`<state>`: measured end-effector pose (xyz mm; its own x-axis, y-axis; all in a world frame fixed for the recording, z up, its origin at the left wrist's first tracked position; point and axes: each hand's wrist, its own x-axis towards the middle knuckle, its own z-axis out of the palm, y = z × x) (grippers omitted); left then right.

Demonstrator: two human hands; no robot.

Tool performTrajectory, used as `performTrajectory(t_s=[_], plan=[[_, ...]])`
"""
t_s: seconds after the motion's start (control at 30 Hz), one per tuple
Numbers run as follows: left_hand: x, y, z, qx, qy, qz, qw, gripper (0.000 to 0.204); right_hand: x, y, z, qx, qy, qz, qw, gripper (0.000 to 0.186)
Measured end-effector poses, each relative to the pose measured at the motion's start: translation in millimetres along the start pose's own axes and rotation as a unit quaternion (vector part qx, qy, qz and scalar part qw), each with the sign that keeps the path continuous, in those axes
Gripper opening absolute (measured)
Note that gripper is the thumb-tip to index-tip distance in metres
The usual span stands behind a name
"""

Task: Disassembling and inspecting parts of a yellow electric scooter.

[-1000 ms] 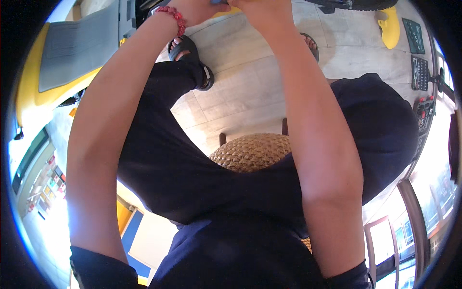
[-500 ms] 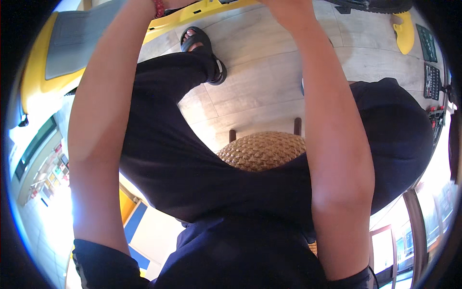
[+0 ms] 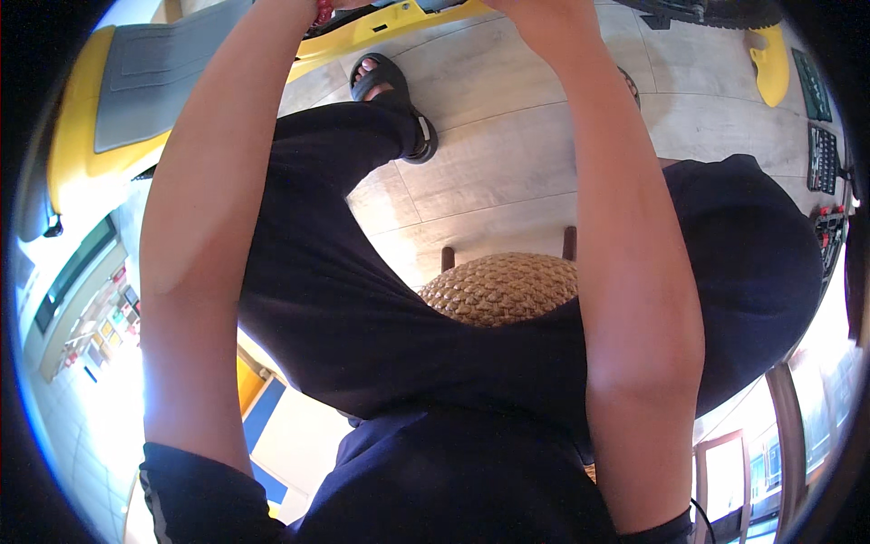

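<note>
The bare left hand (image 3: 349, 4), with a red beaded bracelet (image 3: 323, 11) at its wrist, and the bare right hand (image 3: 524, 9) are cut off by the upper edge; whether they grip anything cannot be told. Nearest both is a long yellow body with black slots (image 3: 349, 43), above the pale wood-look floor (image 3: 489, 136). Small coloured panels (image 3: 113, 317) at far left are too blurred to read.

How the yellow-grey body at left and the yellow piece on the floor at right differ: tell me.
The yellow-grey body looks much larger than the yellow piece. The body carries a broad grey panel; the piece shows plain yellow. The left forearm crosses in front of the body; no arm covers the piece. Both share bright yellow.
</note>
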<state>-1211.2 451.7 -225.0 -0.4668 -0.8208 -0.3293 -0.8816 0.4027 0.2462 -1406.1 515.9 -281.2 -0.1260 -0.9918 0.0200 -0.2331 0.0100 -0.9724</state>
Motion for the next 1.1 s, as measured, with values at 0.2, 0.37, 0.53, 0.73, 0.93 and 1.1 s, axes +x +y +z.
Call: performTrajectory(t_s=[0.2,0.37,0.53,0.73,0.93,1.1], plan=[[0.4,-26.5,7.3,-0.048,0.001,-0.068,0.997,0.048,-1.9,-2.6,0.9,-0.018,0.029,-0.019,0.999,0.096],[8.2,-62.5,25.5,-0.110,-0.102,-0.185,0.971,0.021,0.4,0.7,2.2,0.034,-0.012,-0.032,0.999,0.101],[7.2,-43.0,34.3,-0.352,-0.109,-0.342,0.864,0.024,-2.5,-2.5,-3.9,-0.012,0.012,0.022,1.000,0.106],[14.2,-105.8,89.1,0.388,-0.112,0.108,0.908,0.023,-3.4,-8.7,4.8,-0.025,-0.005,0.024,0.999,0.106],[18.6,-87.8,71.1,0.327,-0.140,0.064,0.933,0.025,-0.6,-3.0,3.2,0.062,-0.023,0.015,0.998,0.104],[24.1,-66.2,84.3,0.047,-0.034,-0.147,0.987,0.027,-4.6,5.8,0.6,0.020,-0.001,-0.043,0.999,0.107]])
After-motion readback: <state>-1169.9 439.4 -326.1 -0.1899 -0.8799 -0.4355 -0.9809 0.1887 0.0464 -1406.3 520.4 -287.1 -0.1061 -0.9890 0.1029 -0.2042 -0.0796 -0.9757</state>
